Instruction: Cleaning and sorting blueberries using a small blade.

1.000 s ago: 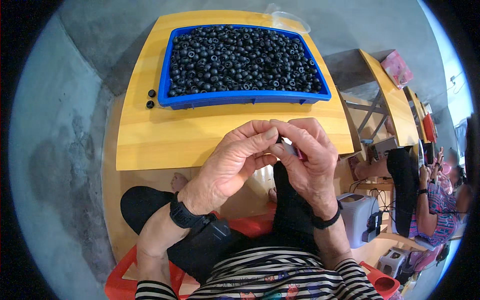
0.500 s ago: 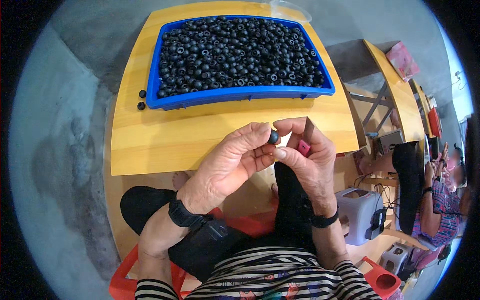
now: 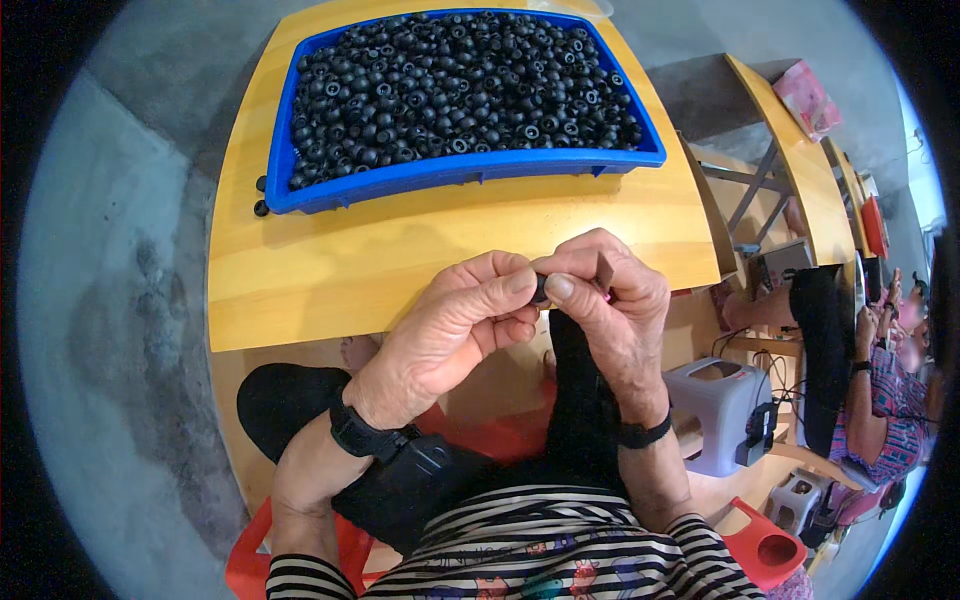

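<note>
My left hand [image 3: 448, 325] pinches a small round black piece [image 3: 540, 290] between thumb and fingers, just past the table's near edge. Closed around a small knife with a flat blade [image 3: 604, 268] and a pink handle, my right hand [image 3: 618, 325] has its thumb and forefinger against the same black piece. Fingers hide most of the piece and the knife's handle. Beyond both hands stands a blue tray [image 3: 480, 172] heaped with black pieces [image 3: 450, 90] of this kind, many with a round hole.
The tray rests on a yellow wooden table [image 3: 350, 270]. Two loose black pieces [image 3: 261, 208] lie left of it. On the right are a grey plastic stool [image 3: 718, 410] with cables, another wooden table [image 3: 790, 190] and a seated person [image 3: 880, 400]. A concrete wall [image 3: 110, 300] is at left.
My right thumb and forefinger have closed in on the black piece, covering more of it. The knife blade has tilted and shows less. The tray sits slightly higher in view.
</note>
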A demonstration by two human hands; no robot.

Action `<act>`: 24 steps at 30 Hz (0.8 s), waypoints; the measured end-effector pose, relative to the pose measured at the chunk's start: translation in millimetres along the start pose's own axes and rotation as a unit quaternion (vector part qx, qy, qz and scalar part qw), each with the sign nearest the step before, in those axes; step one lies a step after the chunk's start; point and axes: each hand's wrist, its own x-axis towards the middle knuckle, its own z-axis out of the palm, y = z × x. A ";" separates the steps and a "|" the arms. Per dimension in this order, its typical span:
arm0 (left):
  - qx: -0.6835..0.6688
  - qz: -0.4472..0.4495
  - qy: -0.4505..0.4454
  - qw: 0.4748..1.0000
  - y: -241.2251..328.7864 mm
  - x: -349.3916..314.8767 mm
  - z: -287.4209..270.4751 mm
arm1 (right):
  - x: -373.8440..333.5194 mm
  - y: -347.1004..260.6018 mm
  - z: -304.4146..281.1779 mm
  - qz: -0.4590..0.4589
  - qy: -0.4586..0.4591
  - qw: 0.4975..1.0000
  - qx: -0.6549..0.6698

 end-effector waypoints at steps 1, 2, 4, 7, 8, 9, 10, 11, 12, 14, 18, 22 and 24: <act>-0.001 0.000 0.002 1.000 0.3 -1.0 0.1 | 0.2 -0.9 0.3 0.017 -0.004 1.000 0.015; 0.008 -0.002 0.011 1.000 1.0 -2.4 1.1 | 0.3 -1.3 1.3 0.035 -0.009 0.999 0.029; 0.016 -0.002 0.021 1.000 1.5 -4.3 1.8 | -0.5 -0.3 4.4 0.048 -0.005 0.998 0.045; 0.034 0.018 0.045 0.998 3.2 -7.6 1.5 | -2.3 -0.9 6.3 0.077 0.002 0.995 0.062; 0.047 0.040 0.056 0.997 4.4 -9.2 1.2 | -3.3 -1.1 5.5 0.093 0.006 0.994 0.064; 0.060 0.061 0.066 0.994 5.6 -10.3 1.4 | -4.4 -0.4 4.0 0.093 0.004 0.994 0.064; 0.059 0.062 0.067 0.994 6.8 -11.1 2.0 | -5.8 1.2 2.0 0.096 -0.002 0.994 0.048; 0.071 0.080 0.075 0.991 8.2 -11.7 2.9 | -7.1 1.9 0.3 0.099 -0.007 0.995 0.032; 0.082 0.097 0.084 0.988 9.1 -12.4 2.5 | -8.5 1.5 -0.7 0.100 -0.009 0.994 0.033; 0.088 0.101 0.087 0.987 10.6 -12.8 0.0 | -11.0 -0.8 -1.6 0.092 -0.045 0.995 0.011; 0.105 0.093 0.092 0.986 14.0 -13.3 -0.2 | -13.8 -3.9 0.1 0.041 -0.073 0.995 -0.053; 0.112 0.093 0.090 0.985 13.3 -12.8 -1.4 | -13.9 -7.3 4.0 -0.010 -0.069 0.992 -0.110; 0.117 0.094 0.090 0.984 12.3 -12.1 -2.6 | -15.0 -4.4 4.8 -0.036 -0.059 0.989 -0.128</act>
